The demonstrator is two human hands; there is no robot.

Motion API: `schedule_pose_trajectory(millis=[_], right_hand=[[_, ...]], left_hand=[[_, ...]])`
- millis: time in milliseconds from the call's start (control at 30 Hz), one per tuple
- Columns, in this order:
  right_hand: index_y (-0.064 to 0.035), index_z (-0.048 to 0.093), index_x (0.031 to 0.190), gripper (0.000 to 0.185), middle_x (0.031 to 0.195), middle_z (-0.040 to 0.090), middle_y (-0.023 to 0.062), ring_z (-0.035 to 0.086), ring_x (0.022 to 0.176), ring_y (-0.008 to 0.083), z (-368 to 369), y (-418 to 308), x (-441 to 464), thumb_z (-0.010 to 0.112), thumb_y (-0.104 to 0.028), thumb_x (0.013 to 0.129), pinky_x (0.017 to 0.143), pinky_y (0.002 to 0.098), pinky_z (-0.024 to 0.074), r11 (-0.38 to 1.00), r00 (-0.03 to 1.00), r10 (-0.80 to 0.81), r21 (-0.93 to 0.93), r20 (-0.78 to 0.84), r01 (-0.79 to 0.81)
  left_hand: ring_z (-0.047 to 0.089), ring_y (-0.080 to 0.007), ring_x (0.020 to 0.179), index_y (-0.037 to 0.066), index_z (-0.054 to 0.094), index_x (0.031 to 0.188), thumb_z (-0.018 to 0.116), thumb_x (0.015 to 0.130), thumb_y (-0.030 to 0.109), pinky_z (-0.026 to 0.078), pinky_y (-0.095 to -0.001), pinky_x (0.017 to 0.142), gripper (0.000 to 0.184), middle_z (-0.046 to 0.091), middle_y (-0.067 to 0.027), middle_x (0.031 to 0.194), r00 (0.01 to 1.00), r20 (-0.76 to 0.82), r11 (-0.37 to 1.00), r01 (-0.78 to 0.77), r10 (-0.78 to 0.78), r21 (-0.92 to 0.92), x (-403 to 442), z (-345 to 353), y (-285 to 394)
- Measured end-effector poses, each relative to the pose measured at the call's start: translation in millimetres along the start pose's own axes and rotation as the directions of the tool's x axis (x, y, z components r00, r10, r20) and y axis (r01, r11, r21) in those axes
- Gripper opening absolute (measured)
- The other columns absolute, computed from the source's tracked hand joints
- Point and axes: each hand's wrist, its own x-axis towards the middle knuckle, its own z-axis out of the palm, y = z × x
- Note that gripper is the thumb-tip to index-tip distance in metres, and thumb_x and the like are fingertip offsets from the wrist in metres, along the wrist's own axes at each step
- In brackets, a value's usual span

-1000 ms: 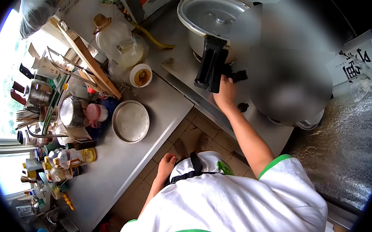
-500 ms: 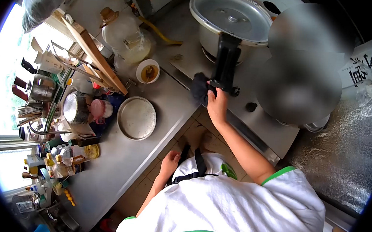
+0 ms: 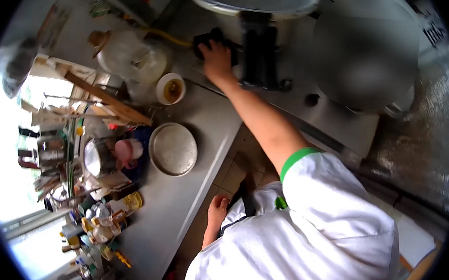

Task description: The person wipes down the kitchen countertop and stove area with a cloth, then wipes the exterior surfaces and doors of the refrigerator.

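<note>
Half a second ago the right hand [image 3: 218,64] was at the end of the pot's handle [image 3: 256,51], bunching the cloth [image 3: 211,37] by the stove's front edge; now both are left of the pot [image 3: 284,28], farther back on the stove [image 3: 290,99]. The cloth lies under the hand near the tip of the yellow hose [image 3: 169,37], the fingers reaching over it; how tightly they clutch it, I cannot tell. The forearm now slants across the stove's front edge, left of the handle. The left hand [image 3: 218,208] stays low beside the thigh, its fingers curled; whether it holds anything, I cannot tell. The pot stays put, its handle pointing toward the person, while the whole view has swung and blurred a little. The hand's space is bounded by the pot on the right and the jug [image 3: 129,56] and bowl [image 3: 160,91] to the left, the bowl close to the counter's stove-side edge. Right of the handle, bare steel runs to a dark knob [image 3: 311,99]. On the counter [image 3: 178,204], the pan [image 3: 173,149] sits inside the long edge with a strip of bare top between, and floor [image 3: 225,172] shows beyond that edge.
</note>
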Motion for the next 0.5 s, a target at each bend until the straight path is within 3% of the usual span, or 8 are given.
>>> schedule_pose_trajectory(millis=[67,100,167,200,267,367,433,500], right_hand=[[-0.0140,0.060,0.117,0.033,0.122,0.057,0.0200,0.050,0.116,0.0344,2,16,-29,0.051,-0.016,0.085,0.096,0.0452,0.0397,0.966,0.993,0.073,0.255,-0.092,-0.048],[-0.0100,0.060,0.115,0.032,0.120,0.057,0.0202,0.053,0.111,0.0355,-31,3,-51,0.055,-0.014,0.084,0.095,0.0471,0.0408,0.756,0.911,0.410,0.572,-0.034,-0.319],[-0.0081,0.058,0.116,0.043,0.122,0.054,0.0162,0.054,0.108,0.0322,-80,26,-100,0.061,-0.003,0.073,0.095,0.0469,0.0395,0.995,0.997,-0.058,0.075,-0.045,0.061],[-0.0103,0.059,0.109,0.034,0.114,0.058,0.0154,0.053,0.110,0.0300,-120,27,-125,0.053,0.000,0.077,0.099,0.0439,0.0362,0.993,0.997,-0.073,0.095,-0.004,0.073],[-0.0106,0.060,0.109,0.037,0.119,0.056,0.0132,0.053,0.112,0.0298,-145,61,-171,0.055,0.002,0.075,0.100,0.0428,0.0354,0.983,0.979,-0.169,0.055,-0.116,0.176],[-0.0109,0.060,0.111,0.041,0.128,0.054,0.0114,0.050,0.119,0.0285,-211,113,-235,0.055,0.007,0.075,0.101,0.0424,0.0344,0.993,0.990,-0.119,-0.018,-0.074,0.118],[-0.0115,0.060,0.112,0.040,0.128,0.055,0.0109,0.051,0.118,0.0265,-259,139,-262,0.054,0.007,0.077,0.100,0.0418,0.0347,0.988,0.993,0.062,-0.132,-0.099,-0.075],[-0.0112,0.058,0.113,0.041,0.126,0.055,0.0109,0.051,0.116,0.0272,-286,173,-285,0.054,0.007,0.077,0.098,0.0418,0.0349,0.924,0.923,0.258,-0.208,-0.285,-0.322]], left_hand=[[0.064,-0.0178,0.087,-0.001,0.060,0.103,0.051,0.095,0.010,0.049,-0.0286,0.078,0.017,0.067,-0.0106,0.090,0.998,0.067,1.000,0.019,-0.018,-0.015,8,-5,18],[0.064,-0.0177,0.086,-0.001,0.060,0.103,0.051,0.095,0.010,0.049,-0.0284,0.077,0.017,0.067,-0.0102,0.090,0.994,0.105,0.999,-0.033,0.029,0.035,12,-6,26],[0.064,-0.0174,0.085,0.000,0.060,0.102,0.052,0.094,0.011,0.049,-0.0284,0.077,0.016,0.067,-0.0094,0.089,0.978,0.177,0.988,-0.130,0.113,0.085,33,-9,34],[0.063,-0.0172,0.084,0.000,0.060,0.102,0.052,0.094,0.011,0.049,-0.0285,0.076,0.016,0.067,-0.0091,0.089,0.967,0.212,0.983,-0.163,0.141,0.088,44,-9,31],[0.063,-0.0180,0.083,0.000,0.060,0.099,0.053,0.093,0.013,0.049,-0.0294,0.076,0.016,0.067,-0.0096,0.088,0.940,0.279,0.969,-0.230,0.198,0.088,63,-4,33],[0.064,-0.0202,0.081,0.001,0.062,0.100,0.054,0.090,0.015,0.049,-0.0308,0.076,0.019,0.067,-0.0116,0.087,0.864,0.397,0.876,-0.421,0.309,0.236,76,7,51],[0.064,-0.0200,0.082,0.001,0.062,0.101,0.054,0.090,0.015,0.049,-0.0308,0.076,0.019,0.067,-0.0115,0.087,0.804,0.513,0.846,-0.473,0.301,0.245,88,15,56],[0.065,-0.0199,0.083,0.000,0.062,0.104,0.054,0.090,0.014,0.050,-0.0308,0.077,0.021,0.068,-0.0114,0.089,0.757,0.607,0.838,-0.478,0.241,0.263,93,23,58]])
